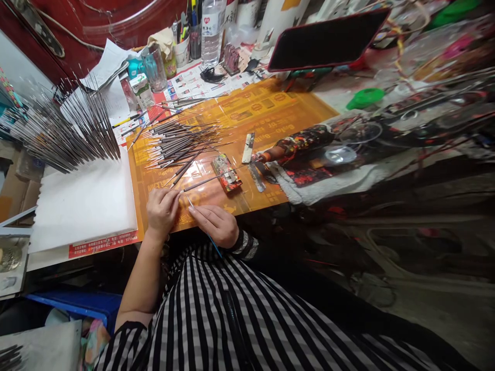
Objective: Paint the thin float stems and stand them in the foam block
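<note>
My left hand [162,208] rests at the near edge of the orange mat [266,111], its fingers pinched on the end of a thin dark stick [204,180] that runs up and right across the mat. My right hand [214,222] lies just beside it, fingers closed round a slim blue-handled tool [214,246] whose tip points at the stick's near end. A loose pile of similar thin sticks [180,141] lies on the mat above both hands.
A white foam block [83,201] at the left holds several sticks [69,131] stuck upright. A small paint-stained block [227,172], a metal blade [248,148], a paint-smeared cloth [309,178], a dark tablet [328,38], bottles and cups lie about.
</note>
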`<action>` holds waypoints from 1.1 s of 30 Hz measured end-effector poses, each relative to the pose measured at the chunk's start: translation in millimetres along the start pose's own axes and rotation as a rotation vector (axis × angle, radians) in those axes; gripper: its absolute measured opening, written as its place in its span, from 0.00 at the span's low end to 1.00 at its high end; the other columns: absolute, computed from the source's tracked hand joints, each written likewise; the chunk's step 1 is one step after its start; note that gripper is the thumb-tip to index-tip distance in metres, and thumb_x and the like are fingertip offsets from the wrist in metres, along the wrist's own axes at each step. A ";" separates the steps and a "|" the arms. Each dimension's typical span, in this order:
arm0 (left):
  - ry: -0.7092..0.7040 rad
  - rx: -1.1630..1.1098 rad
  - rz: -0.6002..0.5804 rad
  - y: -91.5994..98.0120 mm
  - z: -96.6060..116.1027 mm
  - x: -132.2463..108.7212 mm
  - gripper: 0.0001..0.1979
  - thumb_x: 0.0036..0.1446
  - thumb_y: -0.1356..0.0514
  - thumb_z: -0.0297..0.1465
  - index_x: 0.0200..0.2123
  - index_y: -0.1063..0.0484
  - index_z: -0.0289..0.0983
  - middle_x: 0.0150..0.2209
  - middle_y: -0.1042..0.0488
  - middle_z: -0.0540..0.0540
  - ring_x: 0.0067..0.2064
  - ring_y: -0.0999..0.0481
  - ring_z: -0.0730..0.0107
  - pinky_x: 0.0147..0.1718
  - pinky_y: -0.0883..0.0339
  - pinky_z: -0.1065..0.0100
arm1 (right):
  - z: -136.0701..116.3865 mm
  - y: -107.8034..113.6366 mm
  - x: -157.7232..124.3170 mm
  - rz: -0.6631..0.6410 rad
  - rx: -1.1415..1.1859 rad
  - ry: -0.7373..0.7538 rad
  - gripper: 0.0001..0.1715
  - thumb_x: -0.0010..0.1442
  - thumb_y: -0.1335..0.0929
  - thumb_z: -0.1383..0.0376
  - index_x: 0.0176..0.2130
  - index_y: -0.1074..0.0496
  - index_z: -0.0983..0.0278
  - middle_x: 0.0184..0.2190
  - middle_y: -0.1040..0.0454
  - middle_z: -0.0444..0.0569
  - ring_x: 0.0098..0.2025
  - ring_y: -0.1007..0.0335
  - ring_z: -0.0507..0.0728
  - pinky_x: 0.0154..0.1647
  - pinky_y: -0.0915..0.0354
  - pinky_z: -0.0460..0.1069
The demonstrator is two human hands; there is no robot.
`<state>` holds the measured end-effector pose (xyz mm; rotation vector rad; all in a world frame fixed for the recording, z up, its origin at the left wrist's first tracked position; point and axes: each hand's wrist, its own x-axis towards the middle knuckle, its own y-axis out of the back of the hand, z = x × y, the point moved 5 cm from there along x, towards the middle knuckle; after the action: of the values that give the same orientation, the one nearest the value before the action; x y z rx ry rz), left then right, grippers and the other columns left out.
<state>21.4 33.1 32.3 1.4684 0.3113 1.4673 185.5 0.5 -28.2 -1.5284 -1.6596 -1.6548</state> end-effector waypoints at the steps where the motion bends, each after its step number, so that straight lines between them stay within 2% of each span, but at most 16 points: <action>1: 0.002 0.002 -0.001 0.1 0.0 0.1 0.10 0.68 0.43 0.34 0.40 0.22 0.39 0.36 0.23 0.44 0.38 0.26 0.66 0.42 0.32 0.63 | 0.0 0.2 0.4 0.003 0.006 -0.002 0.30 0.68 0.35 0.74 0.67 0.36 0.65 0.51 0.21 0.58 0.54 0.23 0.61 0.54 0.24 0.55; 6: -0.008 0.007 0.009 0.3 0.2 -0.1 0.10 0.68 0.43 0.34 0.40 0.22 0.39 0.36 0.22 0.44 0.38 0.26 0.66 0.41 0.32 0.63 | -1.5 2.1 2.6 0.016 -0.006 0.010 0.33 0.67 0.34 0.74 0.68 0.39 0.68 0.50 0.20 0.60 0.53 0.23 0.61 0.53 0.24 0.56; 12: 0.011 0.002 -0.005 -1.4 -1.3 -1.0 0.11 0.69 0.44 0.35 0.40 0.22 0.39 0.36 0.22 0.44 0.38 0.26 0.65 0.42 0.32 0.62 | 0.1 0.1 0.5 -0.009 -0.003 -0.014 0.29 0.68 0.35 0.73 0.67 0.36 0.65 0.52 0.21 0.58 0.54 0.23 0.61 0.54 0.24 0.56; 18: -0.005 0.002 0.013 0.0 0.1 -0.7 0.10 0.68 0.43 0.34 0.41 0.22 0.39 0.36 0.22 0.44 0.39 0.26 0.66 0.42 0.32 0.62 | -1.2 1.0 0.7 -0.005 -0.026 0.010 0.29 0.68 0.35 0.73 0.66 0.36 0.67 0.51 0.21 0.59 0.54 0.24 0.61 0.53 0.24 0.55; 23: 0.015 0.006 -0.015 0.0 -0.2 0.2 0.11 0.69 0.44 0.35 0.41 0.22 0.39 0.36 0.23 0.44 0.39 0.26 0.66 0.41 0.32 0.63 | 1.1 0.2 -1.9 -0.006 0.019 -0.014 0.29 0.67 0.33 0.73 0.65 0.34 0.65 0.51 0.20 0.58 0.53 0.23 0.61 0.54 0.24 0.56; 33: 0.003 0.021 -0.001 -1.0 0.0 -1.6 0.10 0.69 0.44 0.34 0.40 0.22 0.39 0.36 0.23 0.44 0.38 0.27 0.66 0.41 0.32 0.64 | 0.7 0.0 -5.0 0.023 0.009 0.030 0.29 0.68 0.34 0.72 0.66 0.35 0.65 0.48 0.19 0.57 0.50 0.22 0.60 0.51 0.23 0.56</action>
<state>21.5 32.4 30.6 1.4824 0.3300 1.4698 187.6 -1.1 -32.6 -1.5056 -1.6263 -1.6475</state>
